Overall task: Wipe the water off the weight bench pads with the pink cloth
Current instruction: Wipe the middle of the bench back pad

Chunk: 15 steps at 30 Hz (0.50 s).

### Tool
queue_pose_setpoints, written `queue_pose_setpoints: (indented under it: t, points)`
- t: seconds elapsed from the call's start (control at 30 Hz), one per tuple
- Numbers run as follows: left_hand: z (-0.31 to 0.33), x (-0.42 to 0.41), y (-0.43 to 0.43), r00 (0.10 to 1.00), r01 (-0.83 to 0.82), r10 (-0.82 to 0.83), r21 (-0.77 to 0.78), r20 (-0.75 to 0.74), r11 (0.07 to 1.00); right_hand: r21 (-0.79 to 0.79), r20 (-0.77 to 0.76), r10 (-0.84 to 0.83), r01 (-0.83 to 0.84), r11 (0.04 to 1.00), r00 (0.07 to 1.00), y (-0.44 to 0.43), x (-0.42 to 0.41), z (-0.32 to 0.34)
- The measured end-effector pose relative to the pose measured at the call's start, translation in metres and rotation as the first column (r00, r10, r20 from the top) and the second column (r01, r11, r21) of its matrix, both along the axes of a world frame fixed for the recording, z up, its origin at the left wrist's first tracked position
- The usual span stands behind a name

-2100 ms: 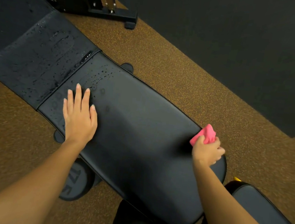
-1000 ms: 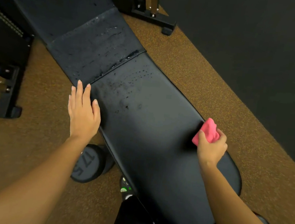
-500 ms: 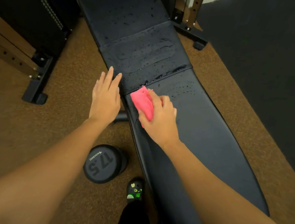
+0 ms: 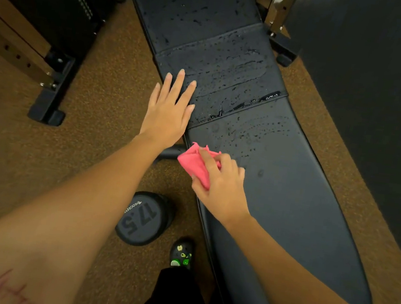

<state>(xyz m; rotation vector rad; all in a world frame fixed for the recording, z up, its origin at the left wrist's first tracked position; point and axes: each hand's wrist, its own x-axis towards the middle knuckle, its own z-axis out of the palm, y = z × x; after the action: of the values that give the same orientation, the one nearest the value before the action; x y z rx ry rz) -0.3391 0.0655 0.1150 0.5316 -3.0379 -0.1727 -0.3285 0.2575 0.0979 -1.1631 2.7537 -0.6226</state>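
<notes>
Wiping step. Our right hand (image 4: 223, 187) grips the bunched pink cloth (image 4: 194, 163) at the left edge of the long pad (image 4: 289, 199). Our left hand (image 4: 167, 113) rests flat, fingers straight, on the middle pad (image 4: 227, 80). Ahead lie droplets (image 4: 259, 131); we judge the next stroke must sweep forward across them.

left forearm (image 4: 47, 234): red heartbeat-line marking | trousers (image 4: 172, 298): black | shoe (image 4: 181, 252): black clog, green-yellow charms
</notes>
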Motion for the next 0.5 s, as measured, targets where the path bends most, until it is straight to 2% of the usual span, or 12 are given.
queue_pose_setpoints:
  t: [0.13, 0.27, 0.5]
  points:
    - [-0.002, 0.001, -0.003, 1.0, 0.019, -0.019, -0.016, 0.004, 1.0, -0.012, 0.035, -0.124, 0.124, 0.992, 0.992, -0.014, -0.019, 0.006]
    - [-0.003, 0.002, -0.003, 1.0, 0.014, -0.014, 0.001, -0.001, 1.0, 0.065, 0.114, -0.171, 0.165, 0.984, 0.979, -0.027, -0.034, 0.015]
    - [-0.005, 0.002, 0.0, 1.0, 0.0, 0.0, 0.032, -0.016, 0.999, 0.047, 0.013, -0.055, 0.055, 0.997, 0.998, -0.008, -0.013, 0.007]
